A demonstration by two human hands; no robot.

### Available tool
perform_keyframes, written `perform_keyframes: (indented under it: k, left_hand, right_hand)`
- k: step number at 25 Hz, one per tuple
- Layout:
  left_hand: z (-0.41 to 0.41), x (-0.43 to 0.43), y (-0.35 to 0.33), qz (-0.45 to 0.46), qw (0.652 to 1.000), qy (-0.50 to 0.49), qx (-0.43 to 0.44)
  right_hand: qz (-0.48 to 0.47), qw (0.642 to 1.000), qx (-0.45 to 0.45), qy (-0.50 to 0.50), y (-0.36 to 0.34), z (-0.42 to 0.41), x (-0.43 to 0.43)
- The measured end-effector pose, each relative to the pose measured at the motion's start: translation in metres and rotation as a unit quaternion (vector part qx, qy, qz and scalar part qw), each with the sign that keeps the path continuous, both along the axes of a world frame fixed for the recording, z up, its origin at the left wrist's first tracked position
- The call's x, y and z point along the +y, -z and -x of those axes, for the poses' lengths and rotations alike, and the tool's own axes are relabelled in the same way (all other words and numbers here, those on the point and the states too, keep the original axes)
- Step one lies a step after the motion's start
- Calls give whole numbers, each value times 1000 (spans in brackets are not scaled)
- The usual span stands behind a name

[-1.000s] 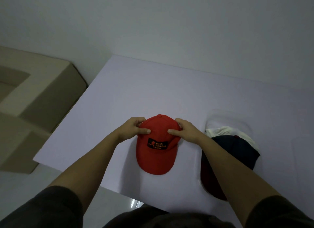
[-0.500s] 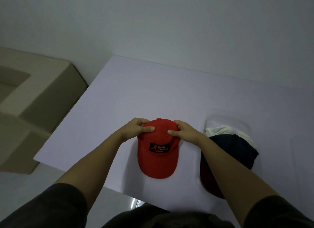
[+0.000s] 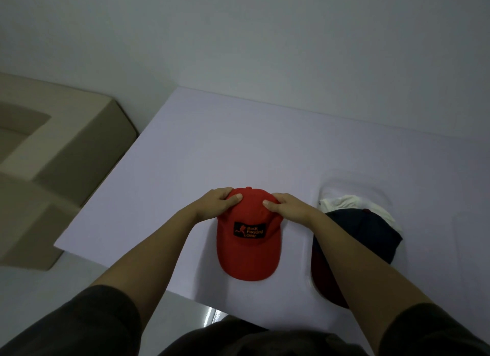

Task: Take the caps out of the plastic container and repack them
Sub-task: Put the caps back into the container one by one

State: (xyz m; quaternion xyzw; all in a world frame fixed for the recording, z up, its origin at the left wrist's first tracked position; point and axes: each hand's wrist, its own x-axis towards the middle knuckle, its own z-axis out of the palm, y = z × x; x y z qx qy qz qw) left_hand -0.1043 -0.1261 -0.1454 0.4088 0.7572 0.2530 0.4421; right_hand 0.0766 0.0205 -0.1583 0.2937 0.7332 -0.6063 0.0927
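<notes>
1. Well to the left of the red cap (image 3: pixel 248 239), beside the table (image 3: pixel 238 143), stands a cardboard box (image 3: pixel 66 148).
2. Your left hand (image 3: pixel 217 203) grips the left side of the red cap's crown, with the thumb on top and the fingers curled round the back.
3. The red cap lies on the table in front of you. Its brim points toward you and its long axis runs from near to far.
4. Your right hand (image 3: pixel 289 208) grips the right side of the crown in the same way.
5. Just to the right of the red cap, the clear plastic container (image 3: pixel 355 188) holds a dark cap (image 3: pixel 366 231) and a white cap (image 3: pixel 347 200).
</notes>
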Motion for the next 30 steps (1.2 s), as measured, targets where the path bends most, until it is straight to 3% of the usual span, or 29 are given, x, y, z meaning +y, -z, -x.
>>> perform_keyframes:
  k: [4, 9, 16, 22, 30]
  left_hand:
    - [-1, -1, -4, -22, 996, -34, -79]
    - [1, 1, -9, -36, 986, -58, -154]
    - [-1, -1, -10, -42, 986, -59, -152]
    - [10, -5, -14, 23, 981, -6, -191]
    - [6, -5, -10, 14, 982, -12, -189]
  right_hand:
    - [61, 996, 40, 42, -6, 3, -3]
    - [27, 998, 51, 1, -8, 6, -5]
    - [-31, 999, 35, -21, -7, 6, -3]
    - [12, 998, 60, 20, -5, 4, -5]
    - [48, 998, 24, -25, -13, 0, -1]
